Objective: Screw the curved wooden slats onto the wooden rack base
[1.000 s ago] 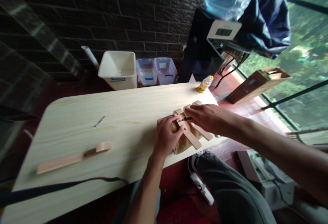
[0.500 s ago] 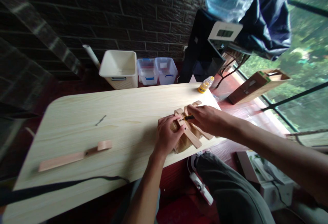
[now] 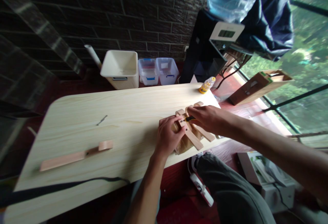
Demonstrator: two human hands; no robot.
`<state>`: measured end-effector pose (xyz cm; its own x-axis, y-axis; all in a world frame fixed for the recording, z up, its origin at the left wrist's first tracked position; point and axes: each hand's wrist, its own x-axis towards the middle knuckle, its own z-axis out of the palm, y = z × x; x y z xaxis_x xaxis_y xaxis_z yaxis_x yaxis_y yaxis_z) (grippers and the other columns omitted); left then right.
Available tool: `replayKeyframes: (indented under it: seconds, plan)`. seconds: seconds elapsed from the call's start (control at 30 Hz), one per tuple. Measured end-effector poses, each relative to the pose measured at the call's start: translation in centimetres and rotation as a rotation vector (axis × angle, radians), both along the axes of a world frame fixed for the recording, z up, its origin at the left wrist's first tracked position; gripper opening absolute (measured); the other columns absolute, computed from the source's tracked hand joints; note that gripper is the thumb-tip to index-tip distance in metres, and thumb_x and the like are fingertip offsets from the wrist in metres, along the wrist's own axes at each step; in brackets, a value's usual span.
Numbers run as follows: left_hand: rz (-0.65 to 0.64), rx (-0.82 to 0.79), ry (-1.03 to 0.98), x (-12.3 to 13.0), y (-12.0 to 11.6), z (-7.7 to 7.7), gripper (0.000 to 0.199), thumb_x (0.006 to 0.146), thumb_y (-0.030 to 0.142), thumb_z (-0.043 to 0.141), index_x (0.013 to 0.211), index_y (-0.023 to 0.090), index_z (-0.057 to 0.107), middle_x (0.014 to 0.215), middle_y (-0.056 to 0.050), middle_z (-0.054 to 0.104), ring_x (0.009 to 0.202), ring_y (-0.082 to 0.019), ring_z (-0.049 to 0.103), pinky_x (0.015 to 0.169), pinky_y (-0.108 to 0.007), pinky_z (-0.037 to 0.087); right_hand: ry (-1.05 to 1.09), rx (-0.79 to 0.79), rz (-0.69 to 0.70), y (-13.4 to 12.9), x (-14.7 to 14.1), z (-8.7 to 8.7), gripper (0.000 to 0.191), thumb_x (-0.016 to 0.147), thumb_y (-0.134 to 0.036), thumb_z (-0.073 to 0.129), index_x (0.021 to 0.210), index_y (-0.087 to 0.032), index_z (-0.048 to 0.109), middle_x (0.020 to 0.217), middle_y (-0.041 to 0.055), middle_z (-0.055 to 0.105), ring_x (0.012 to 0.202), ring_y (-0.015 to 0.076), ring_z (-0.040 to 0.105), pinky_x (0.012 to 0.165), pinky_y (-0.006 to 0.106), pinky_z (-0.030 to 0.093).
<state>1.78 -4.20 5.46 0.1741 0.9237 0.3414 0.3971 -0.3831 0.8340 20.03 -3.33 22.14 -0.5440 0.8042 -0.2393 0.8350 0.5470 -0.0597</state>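
My right hand (image 3: 206,117) is closed around a screwdriver (image 3: 189,118) with a black and yellow handle, its tip pointing left at a flat wooden strip (image 3: 194,139) with a curled end. My left hand (image 3: 167,135) grips that strip, thumb on the near side and fingers on the far side of the screwdriver tip. Under the strip lies a brown, shiny, wrapped block (image 3: 183,146), partly hidden by my hands. A second wooden strip (image 3: 207,134) with a dark hole beside it lies to the right, under my right hand.
Another curled wooden strip (image 3: 64,160) lies at the table's left, near a thin dark metal piece (image 3: 101,120) and a black strap (image 3: 64,185). A yellow-capped clear bottle (image 3: 207,85) stands at the far right corner. Bins (image 3: 125,80) stand behind the table (image 3: 123,104).
The view has shifted very slightly. Both hands keep their places, with the screwdriver still against the strip.
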Motion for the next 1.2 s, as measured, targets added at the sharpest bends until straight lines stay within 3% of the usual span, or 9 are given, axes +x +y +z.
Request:
replayKeyframes:
  seconds: [0.23, 0.33, 0.6, 0.93, 1.2]
  plan:
    - [-0.012, 0.018, -0.004, 0.0, 0.0, 0.1, 0.031, 0.091, 0.02, 0.084, 0.121, 0.025, 0.079, 0.127, -0.007, 0.084, 0.126, -0.03, 0.076, 0.12, -0.053, 0.055, 0.014, 0.033, -0.036, -0.1, 0.4, -0.7, 0.01, 0.109, -0.018, 0.066, 0.118, -0.014, 0.063, 0.1, 0.0111, 0.077, 0.081, 0.0208, 0.071, 0.068, 0.03, 0.036]
    - [-0.012, 0.032, -0.007, 0.0, -0.1, -0.1, 0.032, 0.091, 0.018, 0.083, 0.122, 0.025, 0.078, 0.129, -0.007, 0.084, 0.127, -0.03, 0.075, 0.12, -0.053, 0.054, 0.027, 0.028, -0.017, -0.3, 0.6, -0.4, 0.017, 0.107, -0.017, 0.068, 0.122, -0.016, 0.062, 0.105, 0.0108, 0.077, 0.084, 0.0201, 0.071, 0.069, 0.029, 0.038]
    - [-0.012, 0.029, -0.003, 0.0, 0.1, -0.1, 0.032, 0.091, 0.019, 0.084, 0.122, 0.025, 0.078, 0.129, -0.008, 0.084, 0.126, -0.03, 0.076, 0.119, -0.053, 0.055, 0.016, 0.02, 0.015, -0.1, 0.2, 0.6, 0.008, 0.108, -0.013, 0.065, 0.114, -0.017, 0.065, 0.102, 0.0093, 0.078, 0.076, 0.0177, 0.067, 0.067, 0.03, 0.034]
    - [-0.012, 0.011, 0.007, 0.0, 0.0, 0.2, 0.03, 0.091, 0.02, 0.083, 0.12, 0.026, 0.078, 0.128, -0.007, 0.084, 0.125, -0.03, 0.076, 0.119, -0.052, 0.055, 0.004, 0.066, -0.046, -0.1, 0.5, -1.1, 0.01, 0.111, -0.021, 0.061, 0.116, -0.013, 0.063, 0.091, 0.0105, 0.075, 0.071, 0.0196, 0.064, 0.063, 0.031, 0.03]
    - [-0.005, 0.031, 0.017, -0.1, -0.1, 0.1, 0.03, 0.093, 0.02, 0.081, 0.122, 0.026, 0.077, 0.13, -0.007, 0.083, 0.128, -0.03, 0.074, 0.12, -0.052, 0.054, 0.06, 0.036, 0.021, -0.7, 0.9, 0.4, 0.013, 0.109, -0.015, 0.064, 0.121, -0.019, 0.064, 0.108, 0.0085, 0.077, 0.08, 0.018, 0.069, 0.068, 0.029, 0.037]
